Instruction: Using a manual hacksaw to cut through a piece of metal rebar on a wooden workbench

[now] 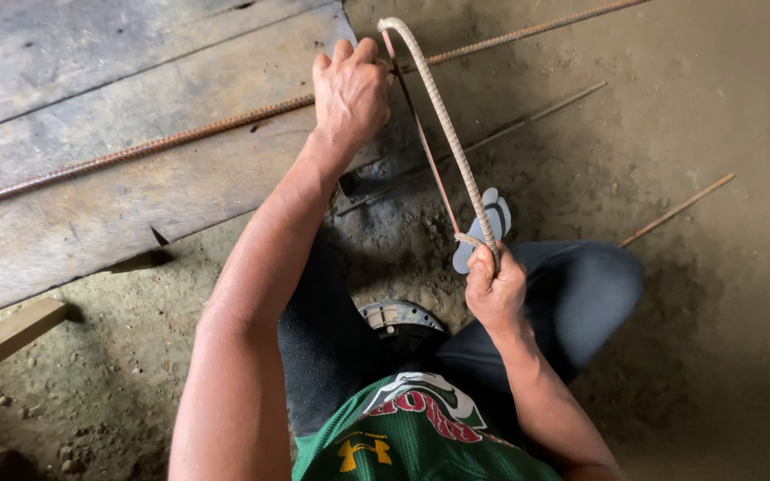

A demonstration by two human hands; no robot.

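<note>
Dirt floor [715,356] underfoot, weathered plank surface [91,160] at far left carrying a long rusty rebar [135,153]. No packages or signs visible. Homemade hacksaw [443,134], bowed ribbed rod with thin blade, at centre: left hand [349,89] closed near its far end, right hand [495,289] gripping its near end.

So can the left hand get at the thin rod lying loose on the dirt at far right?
Probably not as things stand. The left hand presses on the rusty rebar across the plank, and the thin rod lies beyond the right hand and its bow-shaped saw.
</note>
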